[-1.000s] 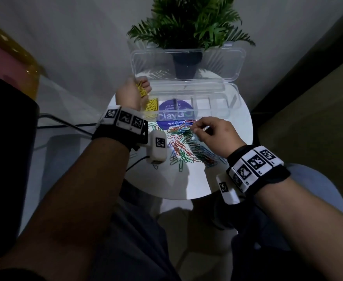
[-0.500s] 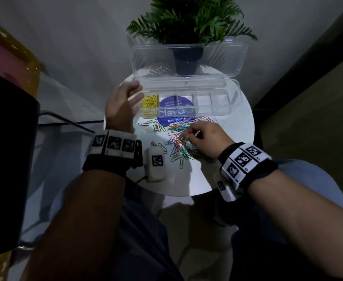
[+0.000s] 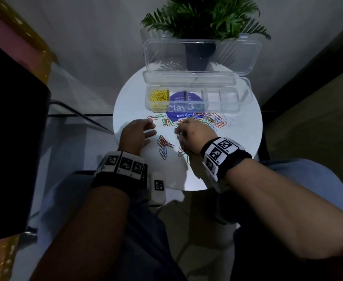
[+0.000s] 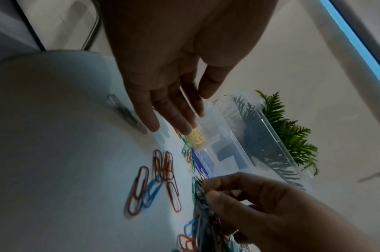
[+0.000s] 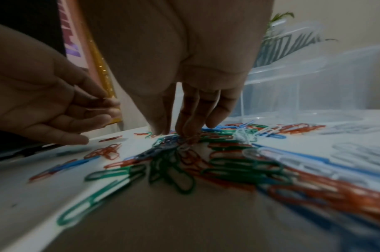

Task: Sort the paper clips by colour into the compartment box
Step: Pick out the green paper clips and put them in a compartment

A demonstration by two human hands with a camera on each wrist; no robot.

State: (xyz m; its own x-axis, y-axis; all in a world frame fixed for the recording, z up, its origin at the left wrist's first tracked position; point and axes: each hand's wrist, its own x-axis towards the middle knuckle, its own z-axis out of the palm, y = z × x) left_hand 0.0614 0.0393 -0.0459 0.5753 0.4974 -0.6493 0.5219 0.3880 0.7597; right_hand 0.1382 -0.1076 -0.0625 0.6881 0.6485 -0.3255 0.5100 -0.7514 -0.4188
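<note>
The clear compartment box [image 3: 223,110] stands open at the back of the round white table [image 3: 241,145]. Yellow paper clips [image 3: 160,97] fill its leftmost compartment; the other compartments look empty. A mixed pile of red, green, blue and white clips [image 3: 213,121] lies in front of the box. A small red and blue cluster [image 3: 164,146] lies nearer me. My left hand [image 3: 150,130] hovers open and empty left of that cluster, fingers straight [image 4: 174,119]. My right hand [image 3: 179,128] reaches down into the pile, thumb and fingertips pinching clips [image 5: 178,134].
A potted fern [image 3: 201,17] stands behind the box's raised lid [image 3: 203,53]. The table edge is close to my wrists, with my knees below. A dark object fills the left side, and a glass surface lies beside the table.
My left hand let the yellow clips go at the left compartment, then drew back towards me and opened. My right hand sank from holding one clip into the pile.
</note>
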